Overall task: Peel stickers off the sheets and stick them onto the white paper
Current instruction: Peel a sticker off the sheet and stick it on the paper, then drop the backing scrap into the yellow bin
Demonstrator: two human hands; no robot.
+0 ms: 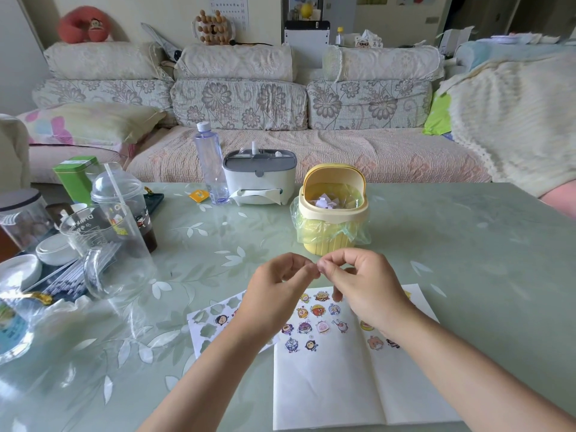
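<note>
Head: white paper (327, 385) lies beneath right hand (364, 288) grip.

Single view, head-worn, wide-angle lens. Faces forward and down across table (452, 244). Left hand (274, 294) and right hand (364, 291) close below lens, centre frame; forearms enter from bottom edge. White paper (327, 385) nearest, at bottom. Sofa (249, 151) well beyond table's far edge, upper frame.

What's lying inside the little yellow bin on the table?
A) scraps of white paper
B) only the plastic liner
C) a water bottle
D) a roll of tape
A: white paper scraps show inside the yellow bin, on top of its green plastic liner.
</note>
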